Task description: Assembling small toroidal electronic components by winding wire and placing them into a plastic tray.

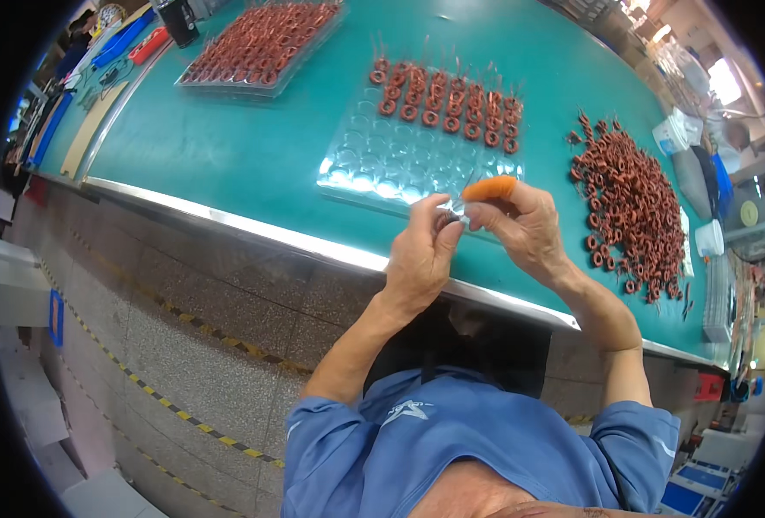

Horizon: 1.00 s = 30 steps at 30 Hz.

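Observation:
In front of my chest, both hands meet just over the near edge of a clear plastic tray [348, 164]. My left hand [419, 255] is closed, with a small dark copper-wound ring coil [445, 221] pinched between thumb and index finger. My right hand [525, 226] wears an orange finger cover [490, 188] and is also closed, its fingertips pinching beside the coil. A thin bright sliver shows there, too small to name. The tray's far rows hold copper ring coils [452, 104] with wire ends sticking up; its near rows of round pockets are bare.
A loose heap of copper ring coils [629, 207] lies at the right on the green tabletop [218, 155]. A filled tray of coils [262, 47] stands far left, by a dark bottle [177, 22] and a red bin [148, 45]. White tubs [672, 134] stand beyond the heap.

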Motion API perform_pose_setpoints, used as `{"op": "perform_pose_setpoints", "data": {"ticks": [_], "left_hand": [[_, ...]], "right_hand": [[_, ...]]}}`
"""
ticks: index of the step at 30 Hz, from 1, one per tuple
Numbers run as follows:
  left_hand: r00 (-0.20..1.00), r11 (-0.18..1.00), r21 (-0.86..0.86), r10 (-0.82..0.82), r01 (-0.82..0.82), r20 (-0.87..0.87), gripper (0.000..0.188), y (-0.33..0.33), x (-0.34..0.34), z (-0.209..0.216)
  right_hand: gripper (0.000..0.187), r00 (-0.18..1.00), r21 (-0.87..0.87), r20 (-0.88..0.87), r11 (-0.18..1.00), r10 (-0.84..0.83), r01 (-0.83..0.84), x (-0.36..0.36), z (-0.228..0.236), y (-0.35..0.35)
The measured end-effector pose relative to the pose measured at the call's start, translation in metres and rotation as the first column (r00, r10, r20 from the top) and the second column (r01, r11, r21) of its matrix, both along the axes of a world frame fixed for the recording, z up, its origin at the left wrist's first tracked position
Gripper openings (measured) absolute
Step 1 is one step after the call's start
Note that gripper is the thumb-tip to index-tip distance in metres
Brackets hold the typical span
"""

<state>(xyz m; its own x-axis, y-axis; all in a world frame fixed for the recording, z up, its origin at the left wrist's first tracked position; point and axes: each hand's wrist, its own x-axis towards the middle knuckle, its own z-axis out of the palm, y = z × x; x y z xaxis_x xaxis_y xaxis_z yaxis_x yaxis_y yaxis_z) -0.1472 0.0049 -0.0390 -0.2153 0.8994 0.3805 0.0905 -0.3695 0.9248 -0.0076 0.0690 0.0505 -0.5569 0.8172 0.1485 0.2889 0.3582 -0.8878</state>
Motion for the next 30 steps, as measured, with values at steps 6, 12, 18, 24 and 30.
{"op": "perform_pose_setpoints", "data": {"ticks": [6,12,18,24,30], "left_hand": [[0.983,0.994,-0.111,0.004,0.017,0.184,0.036,0.005,-0.007,0.001],[0.995,0.997,-0.074,0.008,0.0,0.104,0.026,0.007,-0.011,-0.006],[0.991,0.995,-0.104,0.014,0.0,0.13,0.025,0.003,-0.011,-0.006],[0.993,0.992,-0.126,0.006,0.008,0.117,0.019,0.01,-0.005,-0.008],[0.98,0.989,-0.145,0.021,0.009,0.2,0.018,0.01,-0.007,-0.004]], "right_hand": [[0.021,0.998,0.324,0.003,0.944,-0.07,0.066,-0.082,0.016,0.097],[0.022,0.99,0.469,0.124,0.883,-0.064,-0.001,-0.142,-0.021,0.177],[0.025,0.957,0.521,0.274,0.851,-0.092,-0.067,-0.155,-0.04,0.198],[0.035,0.952,0.618,0.229,0.786,-0.205,0.02,-0.086,0.004,0.202],[0.027,0.767,0.729,0.501,0.673,-0.401,-0.124,0.057,0.028,0.229]]}}
